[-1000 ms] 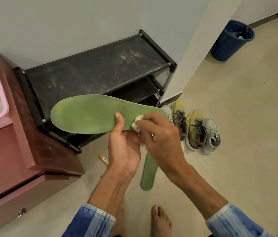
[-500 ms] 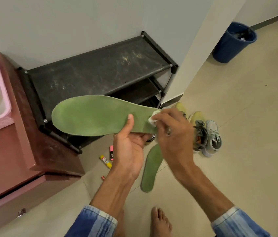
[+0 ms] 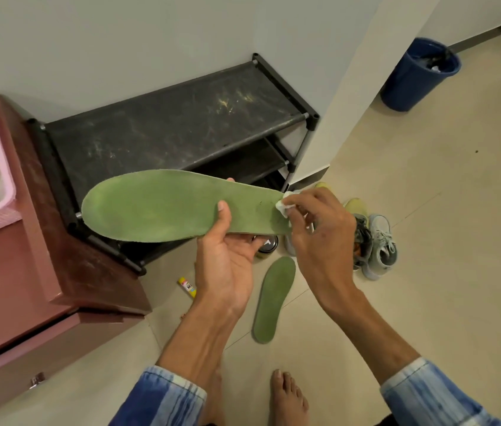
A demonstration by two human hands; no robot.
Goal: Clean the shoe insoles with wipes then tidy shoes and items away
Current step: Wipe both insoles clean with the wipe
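Left hand [image 3: 227,259] grips insole [image 3: 157,207] w/ thumb on top, right hand [image 3: 323,235] pinches wipe [image 3: 285,207] at the end nearest it, so I'd brace firm & rub toward left thumb.

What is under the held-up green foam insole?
The left hand grips the green foam insole from below; a dark round tin on the floor shows partly, the rest covered.
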